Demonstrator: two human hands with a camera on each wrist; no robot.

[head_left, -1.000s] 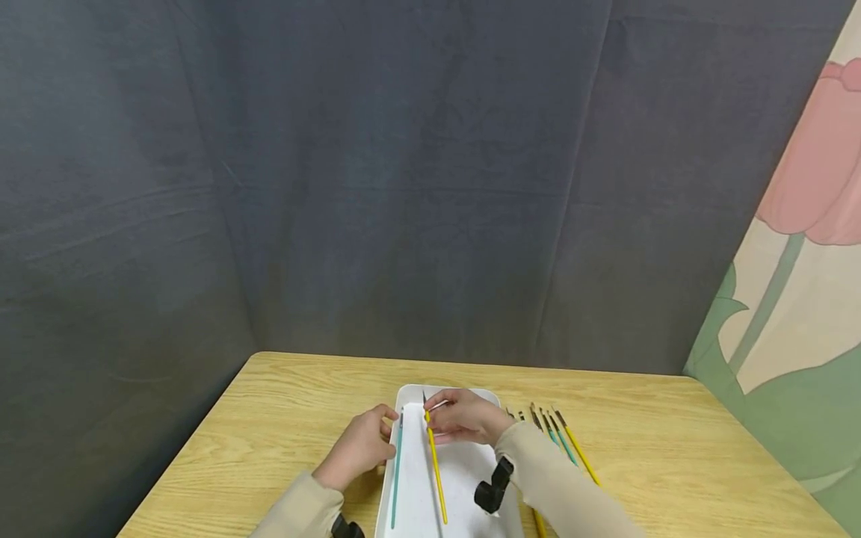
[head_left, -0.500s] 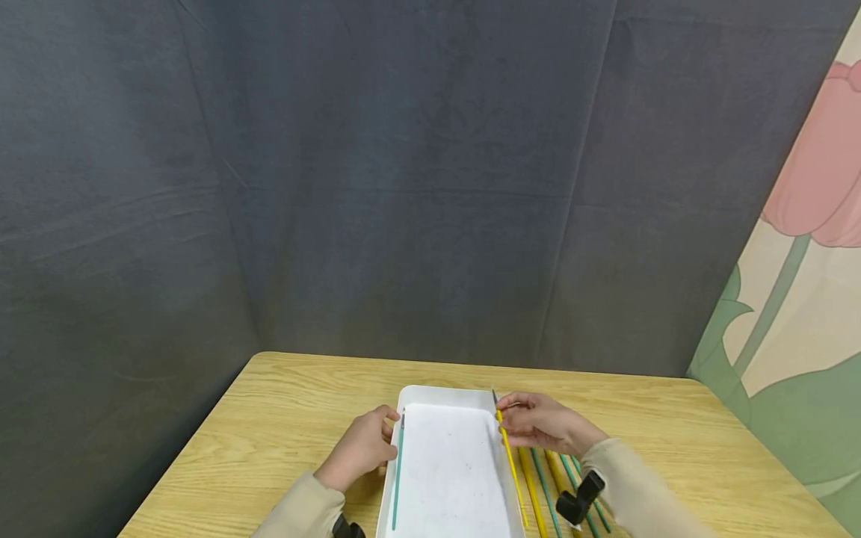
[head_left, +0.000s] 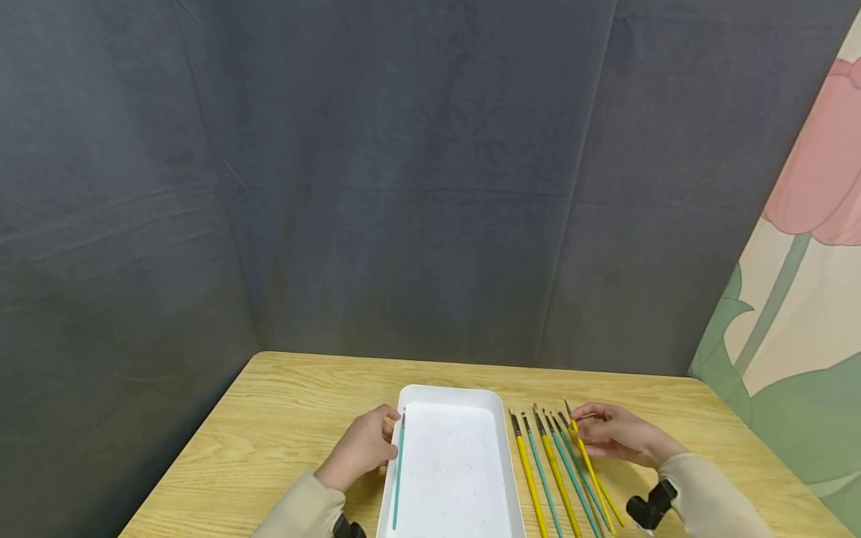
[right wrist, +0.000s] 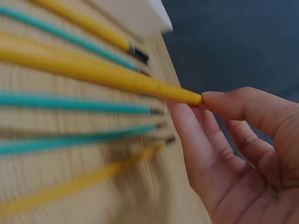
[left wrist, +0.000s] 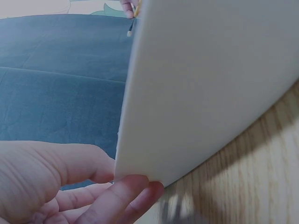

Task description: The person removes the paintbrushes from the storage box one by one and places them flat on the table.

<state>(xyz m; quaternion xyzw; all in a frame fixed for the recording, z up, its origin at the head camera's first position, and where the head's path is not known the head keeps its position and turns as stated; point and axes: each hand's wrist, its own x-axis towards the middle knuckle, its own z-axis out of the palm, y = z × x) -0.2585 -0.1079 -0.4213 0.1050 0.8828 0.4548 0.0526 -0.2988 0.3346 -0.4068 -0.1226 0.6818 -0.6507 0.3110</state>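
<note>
My right hand [head_left: 622, 435] pinches a yellow paintbrush [head_left: 588, 461] near its bristle end, between thumb and fingers. In the right wrist view this yellow paintbrush [right wrist: 117, 77] stretches across, over other brushes on the table. At the left side of a white tray [head_left: 449, 393], my left hand [head_left: 363, 442] holds the wall, as the left wrist view shows: thumb at the rim, fingers against the outer side [left wrist: 196, 93]. A thin teal paintbrush [head_left: 398, 478] lies inside the tray along its left wall.
Right of the tray, several yellow and teal paintbrushes lie side by side, among them a yellow one [head_left: 530, 474] closest to the tray and a teal one [head_left: 572, 474]. The wooden table [head_left: 303, 388] ends at a dark cloth backdrop [head_left: 403, 224]. A flower-patterned curtain [head_left: 794, 359] hangs at the right.
My right hand has carried the yellow paintbrush from over the tray, across its right rim, to the right end of the brush row. My left hand has stayed at the tray.
</note>
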